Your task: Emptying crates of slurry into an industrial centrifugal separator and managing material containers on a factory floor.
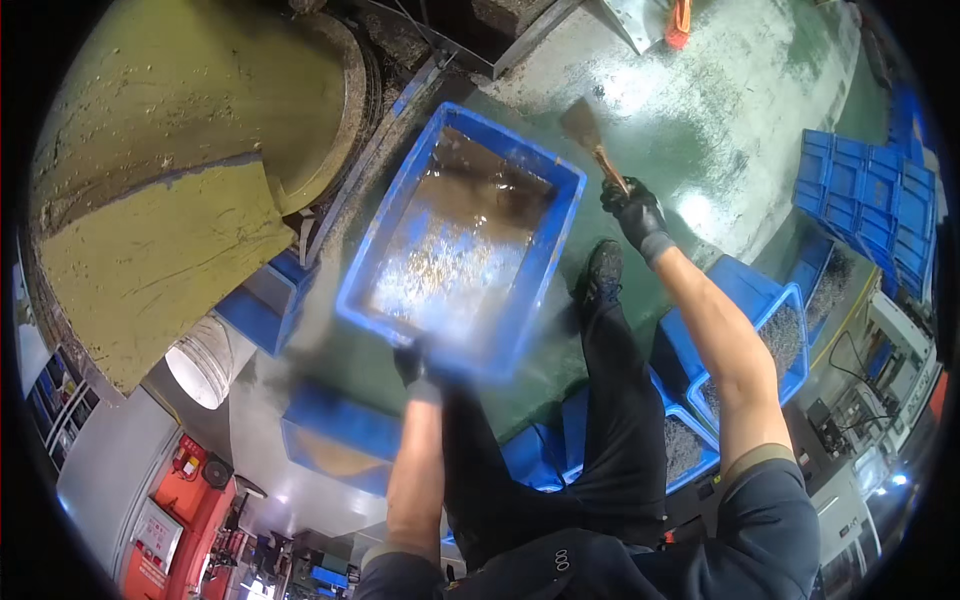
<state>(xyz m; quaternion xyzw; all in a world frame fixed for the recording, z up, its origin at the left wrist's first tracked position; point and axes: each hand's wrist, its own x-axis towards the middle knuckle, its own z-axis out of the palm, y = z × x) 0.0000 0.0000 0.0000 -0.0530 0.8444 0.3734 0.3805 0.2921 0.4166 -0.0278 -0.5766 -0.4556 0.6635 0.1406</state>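
Touching the near rim of a blue plastic bin (pixel 392 205), the left hand (pixel 411 366) is blurred; how its fingers close, I cannot tell. Small shiny pieces (pixel 440 262) lie inside, ahead of this hand. The right hand (pixel 638 212) grips a wooden-handled brush or scraper (pixel 582 122). Farther, leftward of both hands, is a large yellow-green bowl (pixel 295 95).

L fisheye head cam, wide POV, looking down, fairly near blue bin (pixel 512 143), wearer's legs (pixel 622 400) below ctr.
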